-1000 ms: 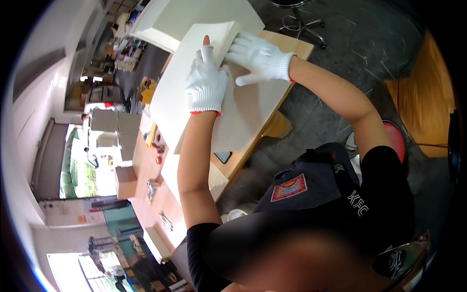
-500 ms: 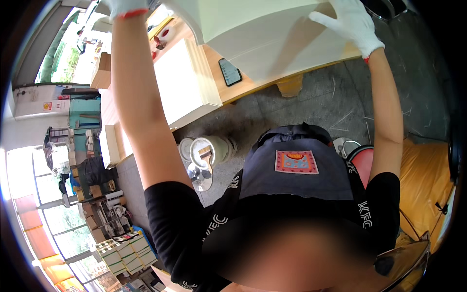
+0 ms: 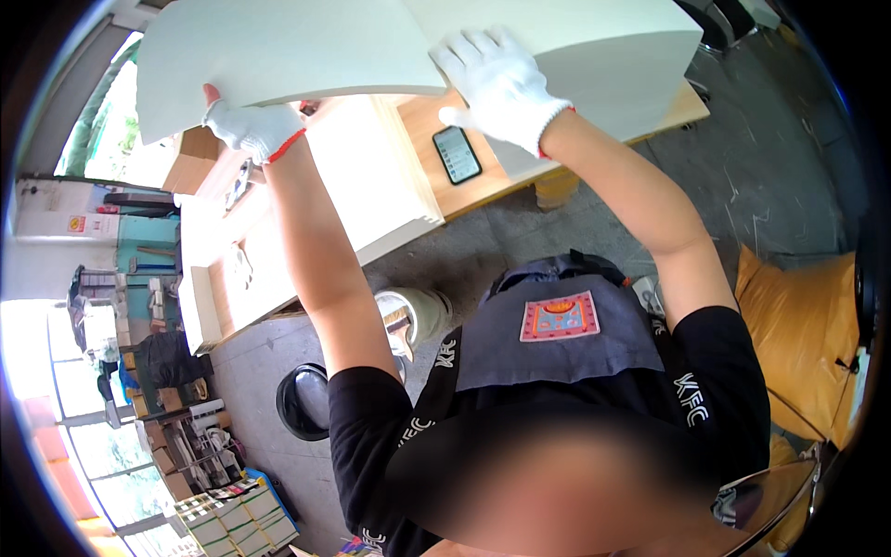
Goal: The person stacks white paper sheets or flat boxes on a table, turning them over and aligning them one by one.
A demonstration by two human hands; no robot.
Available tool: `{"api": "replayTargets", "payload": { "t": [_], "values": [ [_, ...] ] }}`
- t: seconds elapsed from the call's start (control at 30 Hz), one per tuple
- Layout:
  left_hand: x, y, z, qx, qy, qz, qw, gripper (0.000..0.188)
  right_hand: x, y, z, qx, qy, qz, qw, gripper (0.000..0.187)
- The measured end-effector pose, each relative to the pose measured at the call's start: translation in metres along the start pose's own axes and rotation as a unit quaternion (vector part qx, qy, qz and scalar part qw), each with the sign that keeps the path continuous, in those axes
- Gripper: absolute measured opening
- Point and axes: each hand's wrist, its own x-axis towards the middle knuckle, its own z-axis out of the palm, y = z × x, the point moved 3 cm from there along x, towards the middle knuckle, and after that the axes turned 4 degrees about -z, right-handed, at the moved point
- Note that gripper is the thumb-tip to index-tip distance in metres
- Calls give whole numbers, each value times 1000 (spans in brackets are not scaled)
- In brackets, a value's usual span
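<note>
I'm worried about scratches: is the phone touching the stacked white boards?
Apart: the head view shows wooden tabletop between the phone and stacked white boards.

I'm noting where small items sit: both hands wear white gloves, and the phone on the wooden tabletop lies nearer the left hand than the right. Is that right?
Not quite: the phone on the wooden tabletop lies nearer the right hand than the left hand, as the head view shows. Both hands do wear white gloves.
</note>
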Motion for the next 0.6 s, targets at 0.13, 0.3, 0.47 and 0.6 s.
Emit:
{"api": "replayTargets", "payload": {
  "t": [0.13,0.3,0.47,0.6],
  "values": [
    [2,-15,-23,-49,-16,-3,999,46,-3,3,3,-10,108,-21,994,60],
    [4,-22,-46,-17,17,23,999,50,-5,-5,-22,24,40,-33,998,69],
    [25,-4,-97,-163,70,-36,983,49,-5,-6,-24,37,30,-22,999,67],
    [-4,26,-112,-121,100,2,988,50,14,-47,-42,143,128,-64,979,84]
  ]
}}
